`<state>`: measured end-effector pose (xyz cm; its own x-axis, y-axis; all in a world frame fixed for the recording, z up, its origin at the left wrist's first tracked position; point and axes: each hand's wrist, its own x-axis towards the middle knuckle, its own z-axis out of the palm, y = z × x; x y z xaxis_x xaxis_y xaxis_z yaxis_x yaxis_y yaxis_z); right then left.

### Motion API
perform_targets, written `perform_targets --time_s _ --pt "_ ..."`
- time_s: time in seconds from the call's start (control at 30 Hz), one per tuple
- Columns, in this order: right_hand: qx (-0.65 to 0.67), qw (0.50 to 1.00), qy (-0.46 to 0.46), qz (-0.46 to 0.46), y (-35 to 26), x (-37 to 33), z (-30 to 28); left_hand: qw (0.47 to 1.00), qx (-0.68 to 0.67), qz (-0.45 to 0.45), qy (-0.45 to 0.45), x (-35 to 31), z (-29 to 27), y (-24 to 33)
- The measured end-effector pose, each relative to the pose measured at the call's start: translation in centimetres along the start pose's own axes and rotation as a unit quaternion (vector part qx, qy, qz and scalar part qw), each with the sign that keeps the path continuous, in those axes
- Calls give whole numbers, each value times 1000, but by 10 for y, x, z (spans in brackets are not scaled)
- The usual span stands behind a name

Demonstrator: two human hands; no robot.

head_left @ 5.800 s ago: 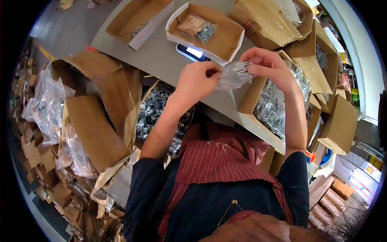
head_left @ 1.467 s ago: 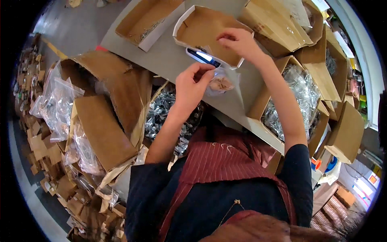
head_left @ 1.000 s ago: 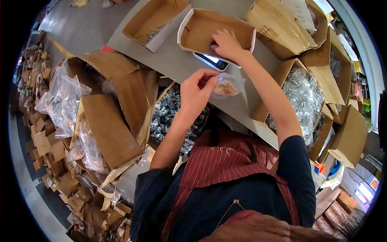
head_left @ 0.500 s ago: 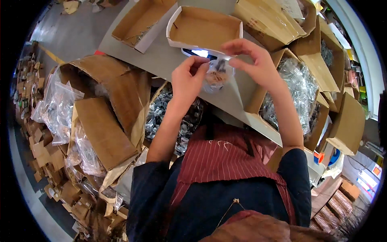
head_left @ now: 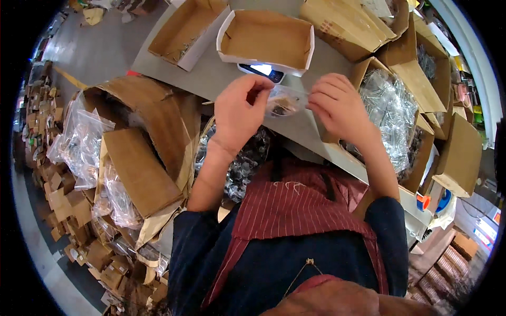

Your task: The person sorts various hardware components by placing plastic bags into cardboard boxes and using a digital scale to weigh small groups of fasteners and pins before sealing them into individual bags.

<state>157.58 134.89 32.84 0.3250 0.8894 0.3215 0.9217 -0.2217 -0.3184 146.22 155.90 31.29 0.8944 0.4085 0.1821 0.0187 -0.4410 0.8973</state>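
Between my hands, over the near part of the table, hangs a small clear plastic bag (head_left: 283, 103) with copper-coloured and dark small parts at its bottom. My left hand (head_left: 240, 108) pinches the bag's upper left corner between thumb and forefinger. At the opposite top corner, the curled fingers of my right hand (head_left: 337, 105) grip the bag's edge, so its mouth is drawn out sideways. What exactly the small parts are is too blurred to tell. Just beyond the bag, a scale-like device (head_left: 262, 71) with a lit screen lies partly under a white-edged cardboard tray (head_left: 266, 39).
A second tray (head_left: 182, 31) with a few screws stands at the back left. To my right an open carton (head_left: 387, 105) holds bagged metal parts; more cartons (head_left: 348, 23) crowd behind it. Left of me are a carton (head_left: 139, 174) with clear bags and a box of dark parts (head_left: 240, 174).
The right hand has come down onto the bag's right edge, its fingers now curled. The bag's top is stretched wider, the parts have settled lower, and more of the lit device shows.
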Motion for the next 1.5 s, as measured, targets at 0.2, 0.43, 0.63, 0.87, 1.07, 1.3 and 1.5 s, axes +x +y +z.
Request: perform_targets --time_s 0.2,0.43,0.63,0.87,1.07,1.3,1.5 --pt "-3 998 -16 59 3 -17 5 981 125 148 7 4 12 -11" --pt "0 999 34 10 -27 0 31 993 79 80 -41 4 28 -19" --pt "49 993 82 75 -2 -2 58 992 -113 37 -42 -9 25 -23" --pt "103 986 115 56 -14 7 63 993 -116 -25 17 -39 24 -49" --pt "91 983 142 68 -24 12 63 994 -79 17 80 -35 29 -46" --pt "94 986 132 36 -28 10 70 971 69 211 83 -32 31 -40" --pt "32 992 122 7 -29 6 75 985 9 151 87 -40 35 -34"
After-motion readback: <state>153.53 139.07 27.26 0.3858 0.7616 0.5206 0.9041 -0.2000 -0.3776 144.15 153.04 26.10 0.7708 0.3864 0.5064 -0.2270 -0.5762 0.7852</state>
